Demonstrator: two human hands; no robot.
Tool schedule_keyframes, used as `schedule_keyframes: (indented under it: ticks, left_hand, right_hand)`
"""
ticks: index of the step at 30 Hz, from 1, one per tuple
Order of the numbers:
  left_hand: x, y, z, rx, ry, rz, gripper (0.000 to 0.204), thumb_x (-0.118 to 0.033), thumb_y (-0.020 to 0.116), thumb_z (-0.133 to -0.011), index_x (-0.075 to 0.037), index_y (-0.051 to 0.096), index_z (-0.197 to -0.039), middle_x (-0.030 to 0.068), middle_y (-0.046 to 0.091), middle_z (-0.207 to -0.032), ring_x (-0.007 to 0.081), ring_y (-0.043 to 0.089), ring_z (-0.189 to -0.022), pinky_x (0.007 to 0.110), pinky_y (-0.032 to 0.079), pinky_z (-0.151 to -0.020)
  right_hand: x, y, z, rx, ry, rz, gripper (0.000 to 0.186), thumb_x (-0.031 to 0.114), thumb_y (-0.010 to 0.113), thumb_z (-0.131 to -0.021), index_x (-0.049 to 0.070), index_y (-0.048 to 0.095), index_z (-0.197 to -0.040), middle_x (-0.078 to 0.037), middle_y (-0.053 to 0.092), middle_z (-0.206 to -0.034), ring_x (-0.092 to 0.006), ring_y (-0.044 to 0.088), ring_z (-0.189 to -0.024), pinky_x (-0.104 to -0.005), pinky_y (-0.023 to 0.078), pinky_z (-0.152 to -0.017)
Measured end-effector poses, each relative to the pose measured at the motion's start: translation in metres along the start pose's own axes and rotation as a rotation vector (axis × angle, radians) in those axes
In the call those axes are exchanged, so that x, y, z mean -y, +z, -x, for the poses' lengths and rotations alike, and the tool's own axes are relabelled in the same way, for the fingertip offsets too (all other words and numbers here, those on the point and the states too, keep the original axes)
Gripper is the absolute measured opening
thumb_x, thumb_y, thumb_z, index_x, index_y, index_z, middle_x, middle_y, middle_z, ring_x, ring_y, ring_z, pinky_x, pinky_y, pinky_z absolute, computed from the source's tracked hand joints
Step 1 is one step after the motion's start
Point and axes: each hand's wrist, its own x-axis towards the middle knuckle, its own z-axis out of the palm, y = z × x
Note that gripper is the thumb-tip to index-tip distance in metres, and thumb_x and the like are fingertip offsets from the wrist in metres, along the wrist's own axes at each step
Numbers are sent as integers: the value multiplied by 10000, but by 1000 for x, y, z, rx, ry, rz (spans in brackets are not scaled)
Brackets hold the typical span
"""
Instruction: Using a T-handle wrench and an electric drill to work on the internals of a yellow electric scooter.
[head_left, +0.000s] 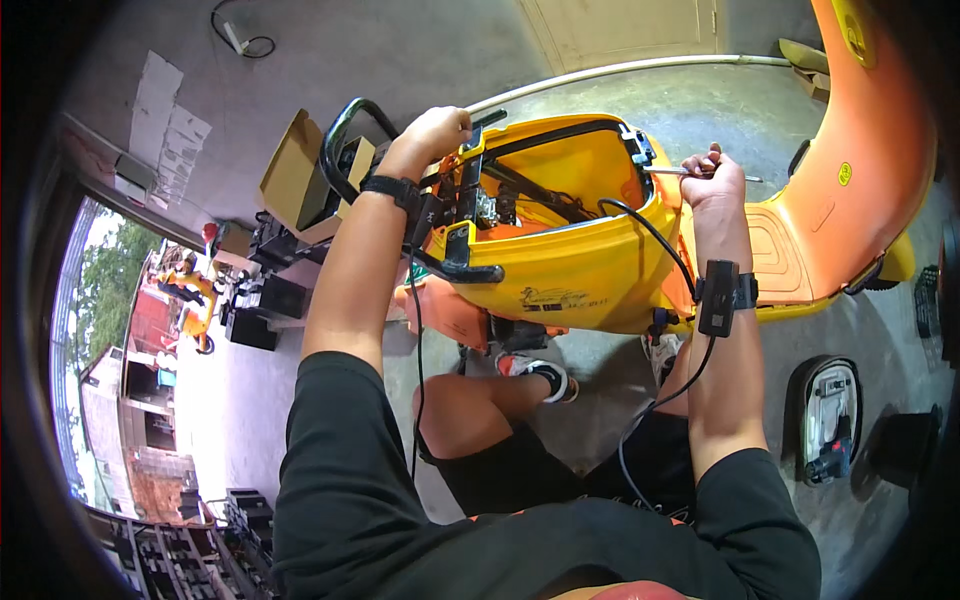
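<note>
A yellow scooter (590,290) stands before me with its seat off and its body cavity exposed. My left hand (440,132) is curled closed at the rear of that opening, against the black metal frame (468,180); what its fingers hold is hidden. In my right hand (715,178) is a slim metal rod-shaped tool (665,170), its far end at the metal bracket (638,148) on the opening's front edge. Whether it is a screwdriver or a wrench I cannot tell. A black cable (640,218) arches over the side panel.
Behind the scooter's black grab rail (335,140) sits an open cardboard box (300,175). On the floor at right lies an upturned seat (830,385) with a power drill (830,460) on it. Black parts (270,300) lie at left, near a bright doorway. Cables run from my wrists.
</note>
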Motion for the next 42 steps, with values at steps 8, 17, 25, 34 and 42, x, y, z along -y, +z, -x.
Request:
schedule_keyframes:
  ticks: [8, 17, 25, 34, 42]
  left_hand:
    - [-10, 5, -1, 143, -64, -142, 224, -214, 602, -898, -19, 691, -963, 197, 703, -911, 363, 673, -884, 425, 527, -775]
    - [-9, 2, 2, 20, -162, -132, 341, -324, 581, -962, 3, 675, -982, 229, 691, -931, 381, 663, -904, 457, 510, -805]
    - [5, 2, -5, 172, -24, -15, 184, -151, 635, -834, -15, 647, -956, 172, 694, -879, 334, 643, -803, 403, 516, -735]
    - [-11, 1, 0, 148, -60, -220, 408, -350, 600, -921, 51, 672, -912, 240, 674, -835, 389, 668, -825, 451, 518, -758]
    - [-6, -17, 1, 208, -190, 42, 347, -319, 642, -891, 0, 678, -1022, 203, 696, -941, 340, 673, -808, 412, 530, -750]
  right_hand:
    - [-1, 3, 0, -17, 6, -29, 134, 42, 405, -963, 41, 494, -863, -15, 348, -558, -153, 313, -465, -295, 281, -474]
    - [2, 0, 3, 14, 66, -2, 124, 65, 394, -978, 45, 476, -888, -16, 349, -556, -149, 316, -468, -295, 286, -484]
    - [0, 1, -2, -28, 46, -2, 128, 68, 426, -952, 57, 496, -846, -11, 381, -581, -152, 326, -479, -304, 279, -477]
    - [1, 6, 10, -15, 56, 20, 142, 51, 397, -970, 40, 497, -870, -17, 364, -571, -146, 324, -476, -293, 288, -479]
    - [1, 5, 8, 9, 77, 25, 151, 75, 401, -988, 48, 493, -871, 0, 355, -559, -137, 316, -459, -285, 284, -474]
